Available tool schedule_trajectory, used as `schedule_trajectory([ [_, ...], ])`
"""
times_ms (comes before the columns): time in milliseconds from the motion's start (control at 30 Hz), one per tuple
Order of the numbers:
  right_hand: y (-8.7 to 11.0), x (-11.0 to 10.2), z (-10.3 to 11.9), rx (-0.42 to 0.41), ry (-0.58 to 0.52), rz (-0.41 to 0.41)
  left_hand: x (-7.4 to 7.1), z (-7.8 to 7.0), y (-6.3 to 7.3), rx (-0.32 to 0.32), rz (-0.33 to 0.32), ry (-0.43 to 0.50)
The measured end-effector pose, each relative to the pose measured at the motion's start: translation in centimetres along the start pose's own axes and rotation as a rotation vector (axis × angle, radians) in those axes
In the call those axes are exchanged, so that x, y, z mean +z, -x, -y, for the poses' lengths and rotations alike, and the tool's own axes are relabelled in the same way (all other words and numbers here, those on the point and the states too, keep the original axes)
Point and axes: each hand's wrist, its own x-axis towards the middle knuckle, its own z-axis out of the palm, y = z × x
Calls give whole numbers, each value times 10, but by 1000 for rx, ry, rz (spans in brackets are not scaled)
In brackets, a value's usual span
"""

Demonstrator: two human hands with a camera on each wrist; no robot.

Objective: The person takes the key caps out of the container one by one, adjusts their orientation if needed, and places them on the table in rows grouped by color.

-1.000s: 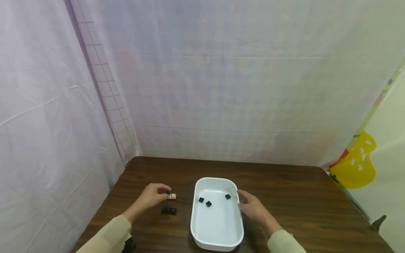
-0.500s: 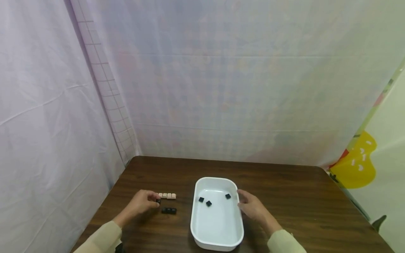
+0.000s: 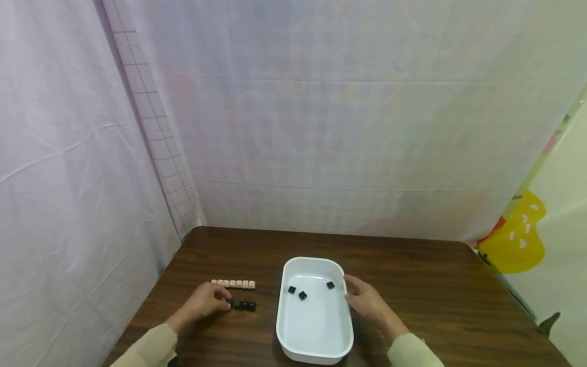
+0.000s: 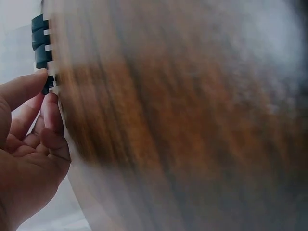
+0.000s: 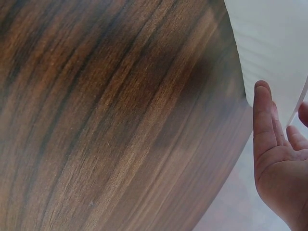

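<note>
Between thumb and fingers, my left hand (image 3: pixel 204 299) pinches a black keycap (image 4: pixel 48 85) at the left end of a short row of black keycaps (image 3: pixel 245 306). Just behind it runs a row of pale pink keycaps (image 3: pixel 233 284). The white tray (image 3: pixel 316 351) stands to the right, with 3 black keycaps (image 3: pixel 302 295) lying loose in its back half. My right hand (image 3: pixel 367 302) rests at the tray's right side. In the right wrist view its fingers (image 5: pixel 263 113) lie straight along the outer wall.
Everything sits on a dark brown wood-grain table (image 3: pixel 435 290). Pale curtains (image 3: pixel 330 127) hang behind it and on the left. A cloth with a yellow print (image 3: pixel 515 239) hangs at the right.
My left hand has moved left and toward me from the pale row to the black row, bringing a black keycap. More of the pale row now shows. The right hand and tray stay put.
</note>
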Motion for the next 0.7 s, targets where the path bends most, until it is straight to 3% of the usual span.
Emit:
schedule_trajectory([
  [167, 0, 0, 0, 8, -4, -3, 1, 1, 0, 13, 8, 19],
  [400, 3, 2, 1, -52, -53, -12, 3, 2, -1, 34, 36, 76],
  [700, 3, 2, 2, -26, -49, -10, 3, -1, 0, 17, 62, 82],
])
